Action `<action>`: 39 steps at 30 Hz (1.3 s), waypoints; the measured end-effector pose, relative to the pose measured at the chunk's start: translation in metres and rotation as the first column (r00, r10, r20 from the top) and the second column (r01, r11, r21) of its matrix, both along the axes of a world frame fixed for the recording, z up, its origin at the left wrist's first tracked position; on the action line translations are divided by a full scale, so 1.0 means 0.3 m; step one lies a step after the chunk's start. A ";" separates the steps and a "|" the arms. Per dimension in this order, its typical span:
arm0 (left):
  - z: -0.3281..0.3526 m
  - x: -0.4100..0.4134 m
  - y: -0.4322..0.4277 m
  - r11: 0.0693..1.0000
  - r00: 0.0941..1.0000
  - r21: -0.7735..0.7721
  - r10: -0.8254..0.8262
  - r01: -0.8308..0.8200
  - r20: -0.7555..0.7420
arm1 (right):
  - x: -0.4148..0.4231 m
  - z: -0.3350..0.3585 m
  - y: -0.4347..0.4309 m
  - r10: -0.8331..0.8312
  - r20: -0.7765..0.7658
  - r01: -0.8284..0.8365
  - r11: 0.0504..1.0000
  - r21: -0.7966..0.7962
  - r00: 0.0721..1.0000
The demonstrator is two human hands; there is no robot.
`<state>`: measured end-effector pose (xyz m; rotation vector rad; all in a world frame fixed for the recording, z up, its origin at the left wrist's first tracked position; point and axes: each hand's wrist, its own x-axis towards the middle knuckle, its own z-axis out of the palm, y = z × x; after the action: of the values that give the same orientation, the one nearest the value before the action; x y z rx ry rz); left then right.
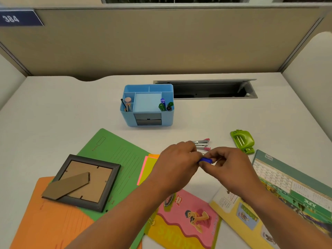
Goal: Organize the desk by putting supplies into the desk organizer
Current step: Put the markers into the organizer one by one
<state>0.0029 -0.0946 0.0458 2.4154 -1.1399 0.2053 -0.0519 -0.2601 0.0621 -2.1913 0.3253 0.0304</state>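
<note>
The blue desk organizer [129, 115] stands upright at the middle of the desk, with pencils in its left slots and green and purple markers in its right slot. In front of it my left hand [177, 162] and my right hand [227, 165] meet, both pinching a small blue object [205, 160], mostly hidden by my fingers. A pink and silver stapler [202, 143] lies on the desk just beyond my hands. Further right lies a green hole punch [243, 141].
A green folder [111, 151] and an orange folder [48, 221] lie at the left under a face-down picture frame [81, 182]. Sticky notes [148, 166], a pink booklet [188, 218], a yellow booklet [239, 218] and a calendar [291, 184] lie near the front. An open cable tray [206, 89] sits behind the organizer.
</note>
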 end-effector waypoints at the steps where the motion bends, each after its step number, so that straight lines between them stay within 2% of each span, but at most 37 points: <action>1: 0.007 0.009 0.002 1.000 1.000 -0.008 0.003 -0.003 0.008 | 0.004 0.007 0.000 0.000 0.027 -0.002 0.999 0.043 1.000; 5: 0.073 0.090 0.034 0.984 0.993 -0.142 0.101 -0.109 -0.062 | -0.001 0.018 -0.008 -0.078 0.105 0.048 0.965 0.258 0.991; 9: 0.182 0.246 0.064 0.925 0.965 -0.273 0.246 -0.262 -0.095 | -0.023 -0.015 -0.020 -0.087 0.042 0.075 0.971 0.226 0.995; 13: 0.250 0.405 0.082 0.897 0.946 -0.303 0.315 -0.322 -0.074 | -0.032 -0.042 -0.019 -0.069 -0.010 0.070 0.974 0.213 0.998; 16: 0.252 0.483 0.082 0.906 0.935 -0.236 0.349 -0.353 -0.059 | -0.031 -0.054 -0.027 -0.082 -0.032 0.087 0.974 0.208 0.996; 23: 0.160 0.569 0.054 0.917 0.917 0.034 0.399 -0.398 -0.022 | -0.010 -0.073 -0.046 -0.105 -0.045 0.112 0.978 0.174 0.993; 31: 0.080 0.638 0.032 0.829 0.895 0.373 0.447 -0.417 0.007 | 0.007 -0.090 -0.055 -0.095 -0.051 0.102 0.981 0.164 0.994; 36: 0.072 0.658 0.027 0.844 0.874 0.367 0.466 -0.392 -0.138 | 0.002 -0.106 -0.065 -0.104 -0.055 0.111 0.983 0.146 0.993; 39: 0.063 0.675 0.034 0.828 0.860 0.412 0.481 -0.381 -0.170 | -0.004 -0.117 -0.074 -0.109 -0.054 0.116 0.984 0.138 0.993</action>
<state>0.2054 -0.0843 0.0646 2.9008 -0.5195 -0.2130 -0.0530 -0.2822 0.0271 -2.0311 0.4594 0.0406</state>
